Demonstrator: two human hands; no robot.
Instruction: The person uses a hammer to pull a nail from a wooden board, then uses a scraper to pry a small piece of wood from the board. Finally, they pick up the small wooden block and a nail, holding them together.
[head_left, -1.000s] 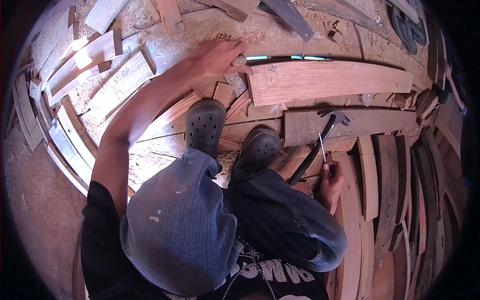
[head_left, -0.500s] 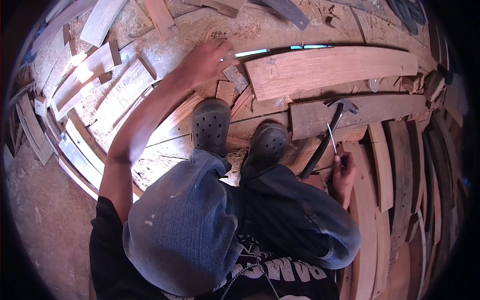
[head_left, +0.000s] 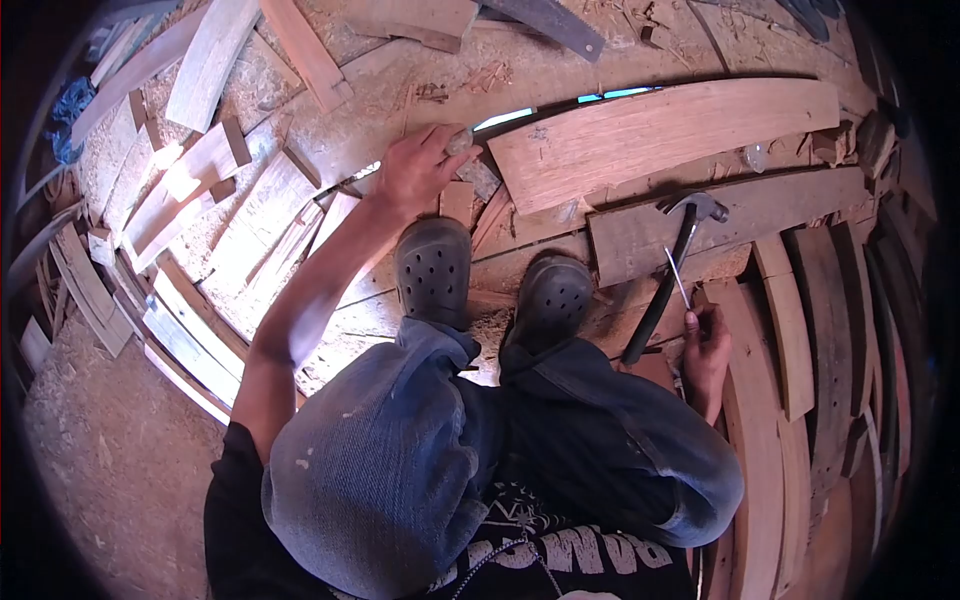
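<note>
My left hand point(head_left: 418, 172) is closed around a small, roundish, translucent piece point(head_left: 459, 142), whose kind I cannot make out. It hovers by the left end of a wide, slightly curved plank point(head_left: 660, 140), above a small wood offcut point(head_left: 457, 200). Low on the right, beside my knee, my right hand point(head_left: 706, 350) grips a thin metal rod point(head_left: 677, 276) that points up and away; the fingers hide its lower end. Just left of that rod lies a claw hammer point(head_left: 690, 215), its head resting on a darker board point(head_left: 740, 225) and its dark handle slanting toward me.
My feet, in dark clogs point(head_left: 432, 272), stand on the dusty plank floor between the boards. Curved boards point(head_left: 800, 330) line the right side. More offcuts point(head_left: 200, 165) are scattered at left. A handsaw blade point(head_left: 550, 25) lies at the top. Bright light shows through a floor gap point(head_left: 505, 119).
The view has shifted slightly. My left hand has come a little nearer my feet, and the translucent piece shows more clearly. My right hand keeps its hold on the rod; the hammer lies unmoved.
</note>
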